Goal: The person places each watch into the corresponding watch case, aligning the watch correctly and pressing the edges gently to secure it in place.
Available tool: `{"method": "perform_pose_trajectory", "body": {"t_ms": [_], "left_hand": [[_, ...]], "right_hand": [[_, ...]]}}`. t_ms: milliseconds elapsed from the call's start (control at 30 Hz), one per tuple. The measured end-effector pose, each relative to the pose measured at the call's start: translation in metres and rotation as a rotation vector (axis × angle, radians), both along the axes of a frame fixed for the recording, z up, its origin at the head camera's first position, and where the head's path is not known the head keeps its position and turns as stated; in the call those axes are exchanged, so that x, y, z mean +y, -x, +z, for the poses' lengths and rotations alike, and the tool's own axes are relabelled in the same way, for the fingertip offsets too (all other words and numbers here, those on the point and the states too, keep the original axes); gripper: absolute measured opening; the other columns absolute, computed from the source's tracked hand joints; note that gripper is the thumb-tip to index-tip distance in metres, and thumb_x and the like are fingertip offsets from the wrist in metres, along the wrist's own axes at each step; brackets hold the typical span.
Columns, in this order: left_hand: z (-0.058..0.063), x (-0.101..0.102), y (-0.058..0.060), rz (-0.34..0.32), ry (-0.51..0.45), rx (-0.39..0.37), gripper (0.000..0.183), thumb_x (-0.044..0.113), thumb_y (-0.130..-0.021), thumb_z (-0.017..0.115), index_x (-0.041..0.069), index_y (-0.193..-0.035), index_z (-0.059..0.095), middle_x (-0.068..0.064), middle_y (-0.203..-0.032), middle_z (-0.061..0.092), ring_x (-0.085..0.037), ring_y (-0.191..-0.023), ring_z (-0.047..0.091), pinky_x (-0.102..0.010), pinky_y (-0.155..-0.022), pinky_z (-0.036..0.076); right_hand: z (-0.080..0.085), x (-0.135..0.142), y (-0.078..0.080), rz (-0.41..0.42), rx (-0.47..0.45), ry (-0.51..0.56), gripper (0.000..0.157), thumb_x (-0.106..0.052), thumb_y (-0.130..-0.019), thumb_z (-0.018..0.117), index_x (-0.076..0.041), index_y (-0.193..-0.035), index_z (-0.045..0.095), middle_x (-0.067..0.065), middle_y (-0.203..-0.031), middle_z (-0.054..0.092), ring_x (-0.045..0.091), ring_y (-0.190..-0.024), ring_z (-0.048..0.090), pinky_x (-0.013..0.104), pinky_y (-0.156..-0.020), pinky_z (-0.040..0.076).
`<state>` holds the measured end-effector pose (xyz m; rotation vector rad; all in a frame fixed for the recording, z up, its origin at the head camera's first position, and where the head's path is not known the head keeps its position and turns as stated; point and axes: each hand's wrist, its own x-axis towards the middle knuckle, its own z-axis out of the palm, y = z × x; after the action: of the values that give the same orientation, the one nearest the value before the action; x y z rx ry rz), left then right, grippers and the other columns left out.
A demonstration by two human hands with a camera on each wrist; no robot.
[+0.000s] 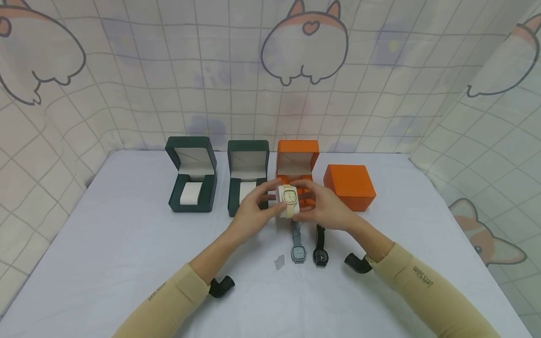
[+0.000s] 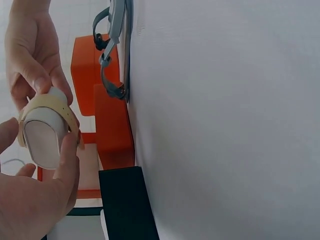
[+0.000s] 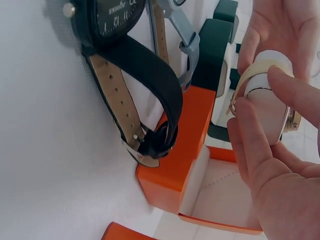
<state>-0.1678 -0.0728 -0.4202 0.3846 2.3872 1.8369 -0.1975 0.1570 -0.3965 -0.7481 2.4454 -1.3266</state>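
Both hands are together in front of the open orange watch box (image 1: 297, 146). A gold-cased watch with a cream strap (image 1: 289, 196) is wrapped round a white watch pillow (image 2: 44, 142). My left hand (image 1: 252, 211) grips one end of the pillow, thumb and fingers on its sides. On the other end, the fingers of my right hand (image 1: 327, 206) hold the pillow. In the head view the dial faces up. On the table below lie a grey-blue watch (image 1: 298, 253) and a black watch (image 1: 320, 257), side by side.
Two open dark green watch boxes (image 1: 208, 206) (image 1: 231, 202), with white pillows inside, stand left of the orange one. A closed orange box (image 1: 351, 185) stands to its right. A small grey scrap (image 1: 280, 262) lies on the white table (image 1: 127, 244). A patterned curtain (image 1: 203, 70) hangs behind.
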Motion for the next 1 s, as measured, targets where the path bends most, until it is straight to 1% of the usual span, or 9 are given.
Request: {"method": "perform_pose_trajectory", "body": {"t_ms": [200,400,600,733,867,1000], "left_hand": [[-0.002,-0.002,0.000,-0.006,-0.015,0.014,0.053,0.022,-0.099,0.072,0.021,-0.149,0.053,0.001,-0.146,0.053,-0.024,-0.128,0.056,-0.042,-0.097,0.055],[-0.003,-0.004,-0.001,-0.020,-0.012,0.004,0.049,0.024,-0.100,0.070,0.020,-0.147,0.055,-0.007,-0.149,0.051,-0.026,-0.127,0.056,-0.043,-0.095,0.056],[-0.003,-0.004,-0.002,-0.042,-0.019,-0.012,0.051,0.022,-0.101,0.069,0.014,-0.149,0.052,-0.013,-0.147,0.051,-0.027,-0.124,0.057,-0.041,-0.092,0.057],[-0.003,-0.003,-0.002,-0.050,-0.016,-0.027,0.053,0.023,-0.101,0.069,0.013,-0.150,0.051,-0.014,-0.145,0.052,-0.028,-0.120,0.059,-0.040,-0.091,0.057],[-0.004,-0.003,-0.002,-0.058,-0.003,-0.034,0.053,0.024,-0.102,0.069,0.013,-0.150,0.051,-0.014,-0.146,0.052,-0.027,-0.117,0.061,-0.039,-0.090,0.058],[-0.005,-0.003,-0.002,-0.063,0.009,-0.039,0.052,0.024,-0.102,0.067,0.013,-0.150,0.051,-0.015,-0.146,0.052,-0.027,-0.120,0.060,-0.039,-0.090,0.058]], "right_hand": [[0.001,0.003,0.005,-0.022,0.038,-0.023,0.077,-0.009,-0.084,0.087,-0.011,-0.149,0.046,0.010,-0.140,0.056,0.034,-0.120,0.059,0.041,-0.093,0.058],[0.001,0.006,0.012,-0.071,0.051,-0.085,0.078,-0.010,-0.086,0.085,-0.010,-0.152,0.043,0.011,-0.143,0.055,0.038,-0.123,0.057,0.044,-0.093,0.058],[0.003,0.006,0.016,-0.127,0.018,-0.117,0.077,-0.008,-0.087,0.083,-0.007,-0.152,0.042,0.015,-0.144,0.053,0.042,-0.127,0.054,0.051,-0.099,0.053],[0.003,0.005,0.020,-0.153,0.001,-0.131,0.076,-0.008,-0.087,0.081,-0.006,-0.152,0.042,0.016,-0.147,0.050,0.042,-0.130,0.052,0.054,-0.103,0.049],[0.002,0.005,0.024,-0.172,-0.016,-0.148,0.075,-0.006,-0.088,0.080,-0.005,-0.152,0.041,0.016,-0.150,0.048,0.039,-0.130,0.052,0.053,-0.105,0.048],[0.001,0.004,0.027,-0.184,-0.022,-0.176,0.074,-0.006,-0.088,0.080,-0.006,-0.151,0.041,0.016,-0.150,0.048,0.037,-0.130,0.053,0.052,-0.105,0.048]]}}
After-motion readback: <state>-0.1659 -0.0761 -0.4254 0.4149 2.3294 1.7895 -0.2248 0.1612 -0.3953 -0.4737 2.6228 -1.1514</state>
